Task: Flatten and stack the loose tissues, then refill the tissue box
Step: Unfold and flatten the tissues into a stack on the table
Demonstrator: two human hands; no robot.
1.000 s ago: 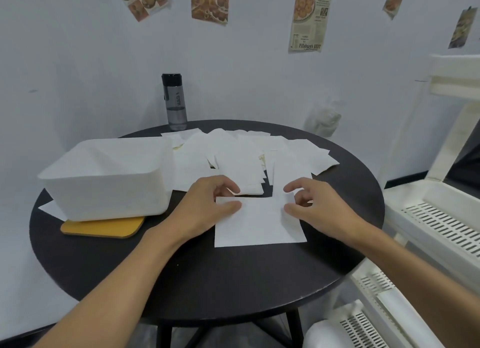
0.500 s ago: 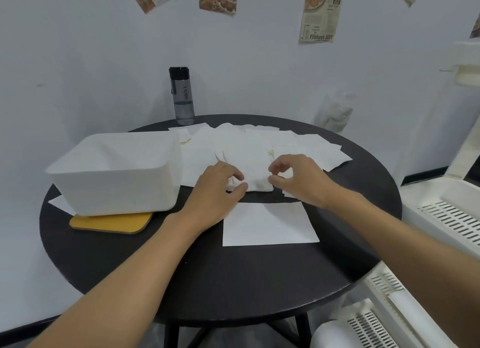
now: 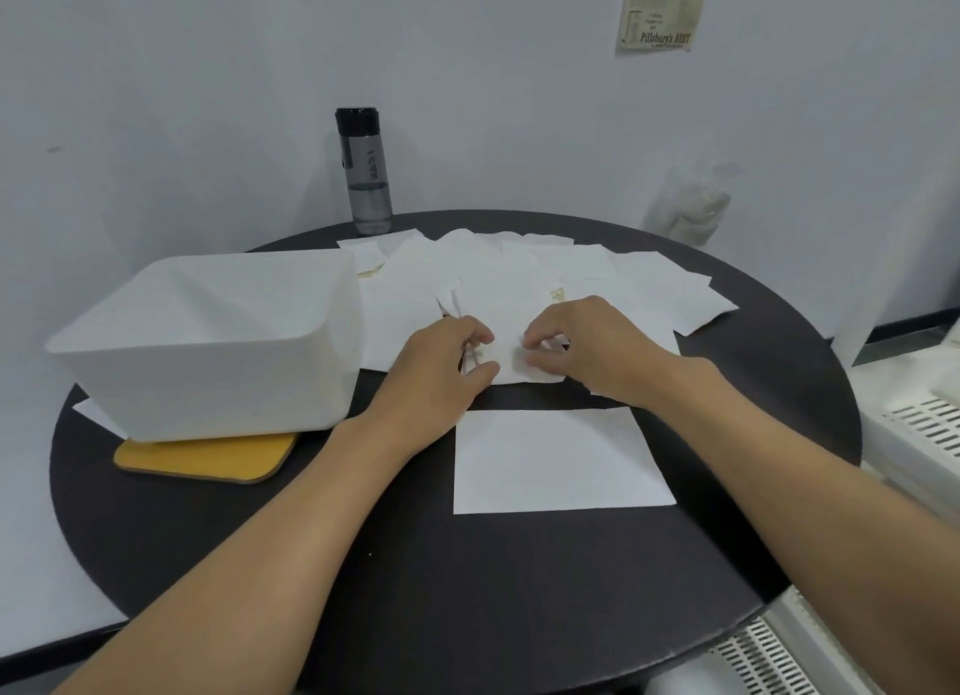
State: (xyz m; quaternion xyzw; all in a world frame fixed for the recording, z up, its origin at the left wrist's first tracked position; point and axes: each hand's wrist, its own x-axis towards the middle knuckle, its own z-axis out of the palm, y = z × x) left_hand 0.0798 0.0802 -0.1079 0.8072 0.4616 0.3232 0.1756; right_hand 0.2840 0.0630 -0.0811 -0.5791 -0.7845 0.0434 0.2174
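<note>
Left hand [image 3: 441, 372], right hand [image 3: 597, 351], both pinching one loose tissue [image 3: 506, 354]

On the round black bench [image 3: 467, 606], the left hand [image 3: 441, 369] and right hand [image 3: 597, 351] meet with curled fingers, seemingly pinching the front tissue [image 3: 511, 367] of the loose tissues [image 3: 519, 273], behind one flattened tissue [image 3: 556, 460] and right of the white tissue box [image 3: 208, 341].

White tissues [image 3: 519, 279] and white box [image 3: 208, 341] on a black table [image 3: 467, 590], mustard-yellow mat [image 3: 208, 458], seemingly smoke-grey, black-capped bottle [image 3: 369, 185].
</note>
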